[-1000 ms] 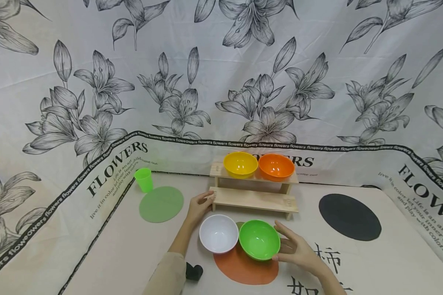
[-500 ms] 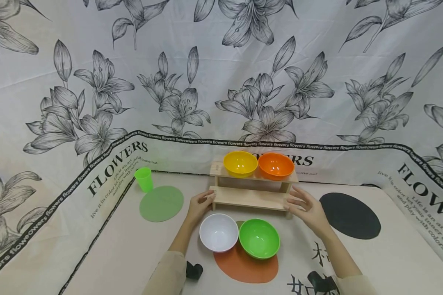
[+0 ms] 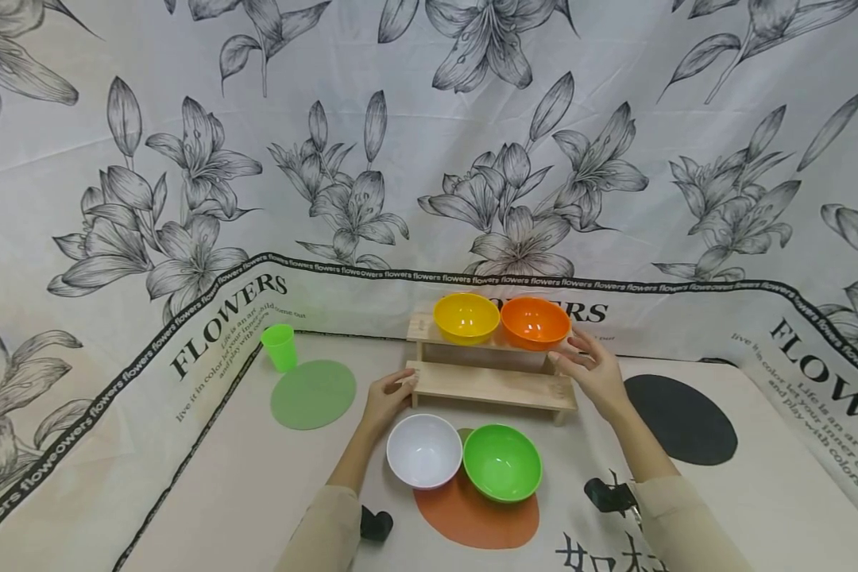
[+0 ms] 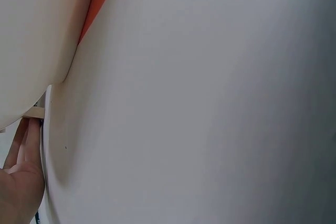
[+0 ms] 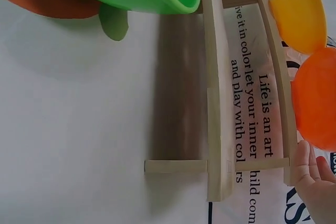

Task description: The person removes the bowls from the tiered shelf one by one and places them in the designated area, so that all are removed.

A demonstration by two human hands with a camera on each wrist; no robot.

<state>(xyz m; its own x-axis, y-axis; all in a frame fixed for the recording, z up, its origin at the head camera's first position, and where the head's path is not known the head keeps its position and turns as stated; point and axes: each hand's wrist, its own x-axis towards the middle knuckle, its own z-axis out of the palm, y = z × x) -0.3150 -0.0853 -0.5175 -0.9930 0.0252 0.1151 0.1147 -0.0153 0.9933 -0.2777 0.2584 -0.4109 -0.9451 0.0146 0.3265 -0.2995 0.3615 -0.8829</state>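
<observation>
A two-step wooden stand [image 3: 496, 384] sits before the backdrop. On its upper step stand a yellow bowl [image 3: 466, 319] and an orange bowl [image 3: 535, 324], side by side. My left hand [image 3: 386, 403] holds the left end of the lower step, fingertips at the wood; the left wrist view shows that hand [image 4: 23, 177] at the edge. Beside the orange bowl is my right hand [image 3: 595, 373], fingers extended near its right side and the upper step's end. Those fingers [image 5: 303, 163] reach just below the orange bowl in the right wrist view. The lower step bears nothing.
A white bowl [image 3: 424, 451] and a green bowl [image 3: 502, 463] stand in front, partly over an orange round mat [image 3: 472, 524]. A green cup [image 3: 279, 348] and a green mat [image 3: 313, 395] lie left, a black mat [image 3: 682, 419] right.
My right hand has left the green bowl's side, moved up past the lower step's right end and reached the orange bowl. My left hand stays at the stand.
</observation>
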